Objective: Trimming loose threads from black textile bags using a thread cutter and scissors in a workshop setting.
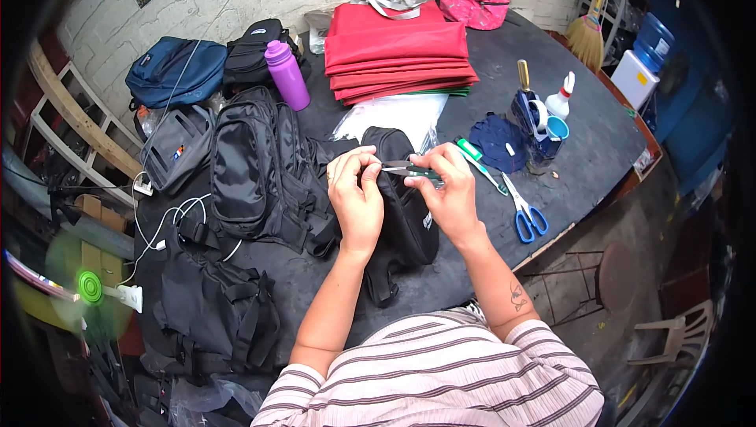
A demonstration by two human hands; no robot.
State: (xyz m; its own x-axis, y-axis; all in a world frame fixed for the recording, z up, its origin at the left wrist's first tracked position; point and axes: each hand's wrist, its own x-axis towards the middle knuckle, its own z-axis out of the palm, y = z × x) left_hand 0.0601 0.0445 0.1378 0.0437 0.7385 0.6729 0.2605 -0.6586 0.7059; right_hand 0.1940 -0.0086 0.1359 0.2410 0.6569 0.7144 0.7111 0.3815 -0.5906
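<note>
In front of me a small black bag [416, 226] stands upright on the dark table. My right hand [450, 195] is closed round small thread snips [403, 168] with narrow metal blades and a dark green grip. Their tips point left, over the bag's upper part. My left hand [356, 191] is pinched, thumb against fingers, beside the blade tips and the bag's edge. What lies between those fingers is too small to tell. A black strap [382, 289] hangs from the bag's near end.
Left lie black backpacks [240, 167], a blue bag [177, 69] and a purple bottle [287, 77]. Folded red bags [398, 49] are stacked behind. Right are blue-handled scissors [526, 214], a green-and-white brush [476, 159], a navy cap [498, 144] and a spray bottle [559, 100]. A fan [90, 287] spins at far left.
</note>
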